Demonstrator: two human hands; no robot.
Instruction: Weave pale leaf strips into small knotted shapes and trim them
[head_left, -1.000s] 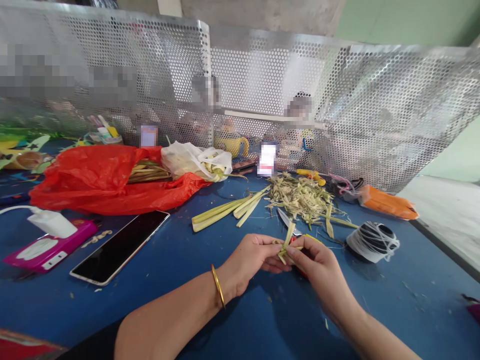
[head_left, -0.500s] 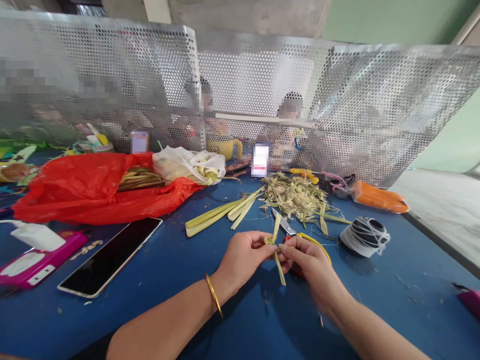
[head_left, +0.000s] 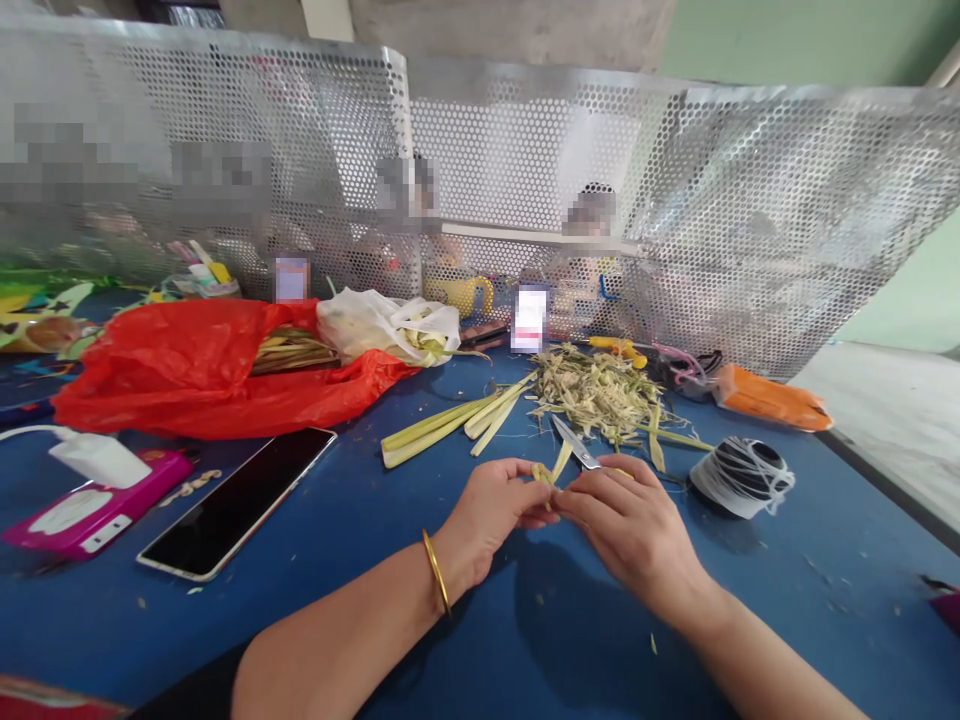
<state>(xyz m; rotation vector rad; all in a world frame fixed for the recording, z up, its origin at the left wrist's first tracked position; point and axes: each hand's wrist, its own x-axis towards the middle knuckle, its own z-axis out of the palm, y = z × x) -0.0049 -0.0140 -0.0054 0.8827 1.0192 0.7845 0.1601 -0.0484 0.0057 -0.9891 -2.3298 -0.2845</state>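
Note:
My left hand (head_left: 499, 510), with a gold bangle on the wrist, pinches a small folded piece of pale green leaf strip (head_left: 560, 462). Its fingertips meet those of my right hand (head_left: 634, 520), which is closed on the same strip from the right. The strip's upper end sticks up between the hands; its lower part is hidden by the fingers. Just behind the right hand lie scissors (head_left: 576, 441), blades pointing up and left, handles mostly covered. A pile of shredded leaf bits (head_left: 596, 390) is behind them, and longer pale stalks (head_left: 427, 430) lie to the left.
On the blue table (head_left: 450, 640) are a black phone (head_left: 240, 505), a magenta power strip (head_left: 97, 510), a red plastic bag (head_left: 165, 360), a white bag (head_left: 390, 325), a thread spool (head_left: 741, 477) and an orange packet (head_left: 772, 398). A perforated metal screen (head_left: 510, 160) stands behind; people are beyond it.
My right hand has turned palm down and now covers the scissors' handles. The strip's lower end, visible before, is now hidden. The view has shifted slightly, so the table items appear further right.

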